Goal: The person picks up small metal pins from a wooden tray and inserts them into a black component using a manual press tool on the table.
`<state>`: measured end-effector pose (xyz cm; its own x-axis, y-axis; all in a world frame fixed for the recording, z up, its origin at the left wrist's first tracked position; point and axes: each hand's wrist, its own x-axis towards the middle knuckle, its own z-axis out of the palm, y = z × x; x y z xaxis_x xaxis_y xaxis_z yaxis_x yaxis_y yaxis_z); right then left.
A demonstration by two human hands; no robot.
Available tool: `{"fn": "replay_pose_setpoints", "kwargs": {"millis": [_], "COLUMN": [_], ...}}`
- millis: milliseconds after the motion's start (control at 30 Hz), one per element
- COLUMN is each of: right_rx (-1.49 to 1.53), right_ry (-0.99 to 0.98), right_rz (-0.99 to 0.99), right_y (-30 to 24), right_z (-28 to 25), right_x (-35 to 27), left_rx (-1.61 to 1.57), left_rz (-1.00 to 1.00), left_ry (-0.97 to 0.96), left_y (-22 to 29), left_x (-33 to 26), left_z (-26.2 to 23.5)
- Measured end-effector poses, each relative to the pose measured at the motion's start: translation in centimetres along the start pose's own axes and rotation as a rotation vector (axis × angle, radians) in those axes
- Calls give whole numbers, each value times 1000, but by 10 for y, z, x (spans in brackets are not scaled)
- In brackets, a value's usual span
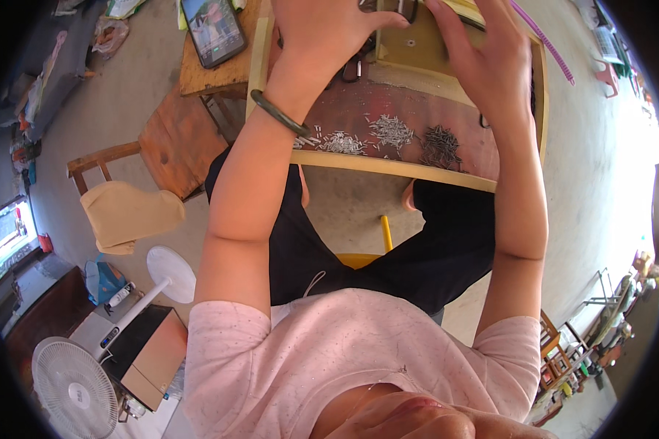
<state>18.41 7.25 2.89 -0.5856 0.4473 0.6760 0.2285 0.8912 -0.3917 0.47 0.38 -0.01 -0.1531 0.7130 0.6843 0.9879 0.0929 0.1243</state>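
Both my hands reach over a shallow wood-rimmed tray [399, 164], and the upper picture edge cuts off most of their fingers. My left hand [326, 29], with a dark green bangle [280, 113] at the wrist, stretches its thumb to a small dark metal loop [413, 12] that seems pinched there. Across from it, the thumb of my right hand [494, 62] comes close to the same loop; its grip is out of sight. Nearer to me lie piles of short silver pins [392, 132] and a heap of dark pins [441, 146]. Dark metal pieces [353, 69] lie beside my left hand.
A phone [214, 33] rests on a wooden surface left of the tray. Further left stand a wooden chair [132, 212] with a tan cover and a white fan [75, 388]. A purple coiled cord [545, 44] hangs past the tray's right side. My knees are under the tray.
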Motion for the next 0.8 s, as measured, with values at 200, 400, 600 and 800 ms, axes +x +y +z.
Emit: {"fn": "replay_pose_setpoints", "kwargs": {"millis": [200, 400, 600, 800], "right_rx": [98, 38, 48, 16], "right_ry": [-443, -539, -588, -582], "right_rz": [-203, -356, -450, -520], "right_y": [-29, -33, -27, -27], "right_z": [24, 53, 50, 51], "right_x": [-55, -63, -66, -65], "left_rx": [-145, -151, -126, -116], "left_rz": [-4, -31, -25, -24], "left_ry": [38, 21, 28, 18], "left_y": [3, 3, 2, 2], "left_x": [1, 2, 1, 1], "left_z": [0, 4, 2, 2]}}
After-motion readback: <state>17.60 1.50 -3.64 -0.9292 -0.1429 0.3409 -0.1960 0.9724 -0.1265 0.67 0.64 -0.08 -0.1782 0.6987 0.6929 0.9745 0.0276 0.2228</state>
